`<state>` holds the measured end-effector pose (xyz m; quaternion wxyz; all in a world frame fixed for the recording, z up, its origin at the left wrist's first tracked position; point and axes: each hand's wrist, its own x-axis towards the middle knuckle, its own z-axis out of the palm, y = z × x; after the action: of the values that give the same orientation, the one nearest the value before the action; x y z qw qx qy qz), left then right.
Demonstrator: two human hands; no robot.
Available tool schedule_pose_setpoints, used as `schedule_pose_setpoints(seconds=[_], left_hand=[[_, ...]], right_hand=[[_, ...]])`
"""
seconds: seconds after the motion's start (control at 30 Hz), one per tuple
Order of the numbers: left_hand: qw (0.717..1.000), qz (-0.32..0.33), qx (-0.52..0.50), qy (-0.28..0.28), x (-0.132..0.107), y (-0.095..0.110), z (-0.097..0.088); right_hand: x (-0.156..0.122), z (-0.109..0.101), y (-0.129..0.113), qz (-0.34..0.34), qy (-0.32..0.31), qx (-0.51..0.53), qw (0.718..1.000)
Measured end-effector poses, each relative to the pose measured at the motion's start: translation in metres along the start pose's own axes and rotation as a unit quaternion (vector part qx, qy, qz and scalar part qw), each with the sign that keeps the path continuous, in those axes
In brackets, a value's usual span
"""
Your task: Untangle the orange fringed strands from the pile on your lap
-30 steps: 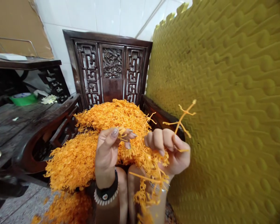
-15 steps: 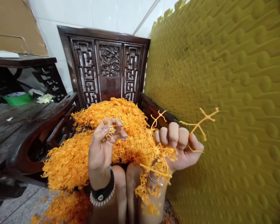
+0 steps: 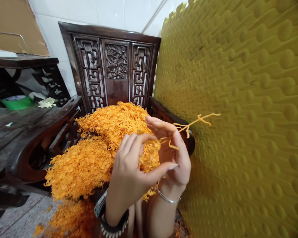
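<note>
orange everywhere up front. pinching a branched sprig (image 3: 192, 124) w/ r hand (image 3: 175, 160), thumb vs fingertips, tips of it poking right, near the yellow foam mat (image 3: 238, 99); touching or not, can't tell. curling l hand (image 3: 130, 172) in front, back to camera, fingers bent into a loose clump of strands (image 3: 150, 155) btw both hands, thumb stretched across r palm; gripping the clump or just resting in it, can't tell. facing a big heap (image 3: 89, 165) that fills the seat of the carved wood chair (image 3: 114, 62) & spills over its front edge to the floor (image 3: 12, 218). hemmed in on the right: mat wall close beside r wrist, rounded armrest end (image 3: 190, 145) wedged btw hand & mat. more room left, dark table (image 3: 12, 132) well apart from the hands
</note>
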<state>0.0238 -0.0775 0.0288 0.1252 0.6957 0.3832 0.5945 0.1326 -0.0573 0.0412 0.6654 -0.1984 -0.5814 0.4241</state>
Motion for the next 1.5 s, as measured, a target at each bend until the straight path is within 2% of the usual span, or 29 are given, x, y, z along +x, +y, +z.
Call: schedule_pose_setpoints(seconds=[0.1,0.23,0.33,0.43,0.53,0.67,0.73,0.83,0.9,0.97,1.07,1.13,1.23,1.3,1.4,1.5], left_hand=[[0.998,-0.034,-0.010,-0.047,0.006,-0.011,0.007],[0.988,-0.073,-0.094,-0.094,0.011,-0.021,0.010],[0.979,-0.091,-0.175,-0.044,0.010,-0.023,0.008],[0.973,-0.114,-0.197,0.017,0.009,-0.025,0.005],[0.979,-0.108,-0.172,0.017,0.010,-0.027,0.004],[0.975,-0.110,-0.190,0.028,0.010,-0.026,0.003],[0.956,-0.142,-0.254,0.017,0.008,-0.026,0.003],[0.899,-0.223,-0.376,0.019,0.004,-0.026,0.002],[0.864,-0.264,-0.429,0.019,0.002,-0.028,0.003],[0.841,-0.292,-0.456,0.021,0.001,-0.029,0.004],[0.816,-0.306,-0.489,0.030,0.003,-0.029,0.006],[0.805,-0.291,-0.517,0.011,0.004,-0.028,0.007],[0.784,-0.286,-0.550,-0.013,0.006,-0.023,0.009],[0.770,-0.298,-0.565,0.000,0.006,-0.019,0.011],[0.759,-0.310,-0.572,0.023,0.006,-0.014,0.013],[0.744,-0.322,-0.585,0.006,0.005,-0.012,0.015]], right_hand=[[0.003,0.003,0.002,0.021,-0.026,0.035,0.999],[0.007,0.002,0.009,0.034,-0.018,0.042,0.998],[0.007,-0.003,0.013,0.033,0.006,-0.013,0.999],[0.005,-0.009,0.014,0.023,-0.021,-0.136,0.990],[0.005,-0.011,0.013,0.035,-0.076,-0.212,0.974],[0.005,-0.010,0.012,0.073,-0.112,-0.247,0.960],[0.005,-0.011,0.011,0.084,-0.154,-0.243,0.954],[0.004,-0.014,0.008,0.086,-0.199,-0.211,0.953],[0.004,-0.014,0.007,0.083,-0.201,-0.177,0.960],[0.004,-0.014,0.006,0.088,-0.193,-0.144,0.966],[0.004,-0.014,0.007,0.121,-0.198,-0.093,0.968],[0.005,-0.016,0.010,0.129,-0.206,-0.060,0.968],[0.008,-0.020,0.018,0.093,-0.224,-0.018,0.970],[0.010,-0.023,0.023,0.076,-0.240,0.012,0.968],[0.010,-0.026,0.029,0.083,-0.236,0.055,0.967],[0.009,-0.029,0.031,0.086,-0.218,0.083,0.969]])
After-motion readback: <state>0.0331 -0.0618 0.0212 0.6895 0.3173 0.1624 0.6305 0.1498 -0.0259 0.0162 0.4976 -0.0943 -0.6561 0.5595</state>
